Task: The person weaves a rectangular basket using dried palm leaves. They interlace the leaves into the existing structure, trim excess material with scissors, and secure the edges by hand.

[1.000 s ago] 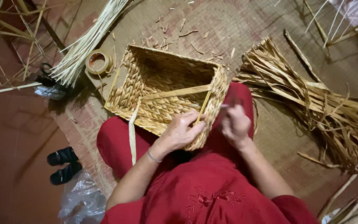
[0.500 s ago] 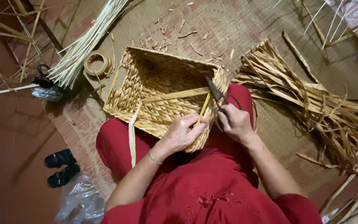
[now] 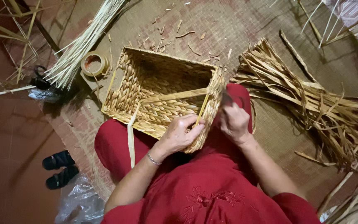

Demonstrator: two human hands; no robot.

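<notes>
A rectangular woven straw basket [image 3: 154, 87] rests on my lap and the mat, its opening facing up. My left hand [image 3: 181, 133] grips the basket's near corner and pinches a thin yellow strand [image 3: 201, 108] against the rim. My right hand [image 3: 233, 121] is closed around a small dark tool [image 3: 226, 98] pressed against the outside of the basket's right wall. A flat pale strip [image 3: 131, 137] hangs from the basket over my red-clothed leg.
A heap of dried flat fibre strips [image 3: 311, 103] lies to the right on the woven mat. A bundle of thin pale reeds [image 3: 83, 43] and a tape roll [image 3: 94, 63] lie at the left. Black sandals [image 3: 59, 168] and a plastic bag [image 3: 79, 203] sit at lower left.
My right hand rose with the dark tool to the basket's rim, then came back down against the right wall. My left hand kept its hold on the corner.
</notes>
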